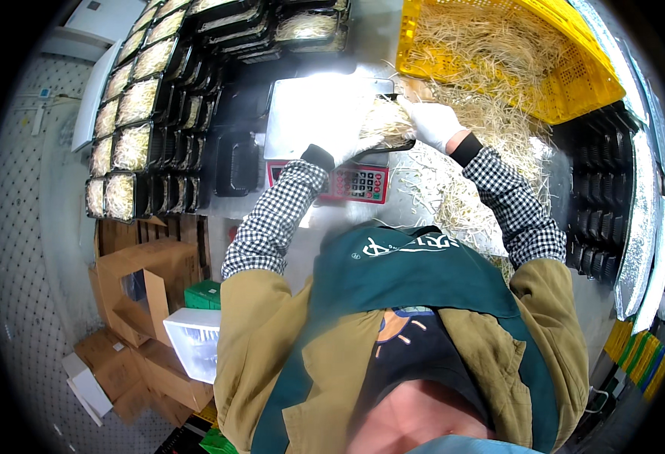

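Note:
A black plastic tray (403,144) filled with pale bean sprouts (385,122) is held over the right side of a weighing scale (310,113). My left hand (347,149), in a white glove, grips the tray's near left edge; bright glare washes out part of its fingers. On the tray's right side, my white-gloved right hand (432,122) closes on the rim, thumb near the far corner. The scale's red keypad panel (362,184) lies just below the tray, toward me. Whether the tray touches the scale plate, I cannot tell.
A yellow crate (585,89) of sprouts tips toward the table at far right, with loose sprouts (461,189) spilling below. Stacked filled trays (132,147) line the left. Empty black trays (235,163) sit beside the scale; more stacks (597,197) stand right. Cardboard boxes (147,284) lie lower left.

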Motion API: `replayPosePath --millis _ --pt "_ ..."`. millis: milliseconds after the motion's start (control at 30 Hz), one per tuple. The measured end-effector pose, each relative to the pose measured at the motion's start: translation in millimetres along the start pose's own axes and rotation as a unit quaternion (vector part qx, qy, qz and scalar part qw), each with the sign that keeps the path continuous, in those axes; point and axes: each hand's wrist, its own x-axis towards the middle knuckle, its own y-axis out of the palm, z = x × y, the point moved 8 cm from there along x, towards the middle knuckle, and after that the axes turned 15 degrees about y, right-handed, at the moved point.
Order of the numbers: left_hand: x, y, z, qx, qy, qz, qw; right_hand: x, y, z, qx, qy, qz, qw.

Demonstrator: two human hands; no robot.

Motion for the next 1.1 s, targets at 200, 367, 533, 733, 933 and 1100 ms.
replayPosePath --millis 200,367,533,733,933,1100 --pt "-1 5 2 -0.014 -0.023 0.054 0.998 -7 -7 -6 0.048 -0.039 -0.057 0.996" --pt "2 2 0 -0.02 -0.029 0.077 0.996 -11 -36 -42 0.066 -0.092 0.019 0.993" --pt "-5 -22 -3 -0.123 -0.054 0.08 0.988 -18 -64 -130 0.037 0.027 0.053 0.998" --pt "-31 -79 26 -0.231 -0.171 0.086 0.954 -34 -84 -184 0.005 0.076 0.007 0.997" --pt "-83 -62 69 -0.298 -0.29 0.074 0.906 -31 -72 -203 0.186 0.186 0.02 0.965" --pt "-106 -25 77 -0.402 -0.324 -0.127 0.847 -18 -89 -155 0.403 0.198 0.007 0.893"
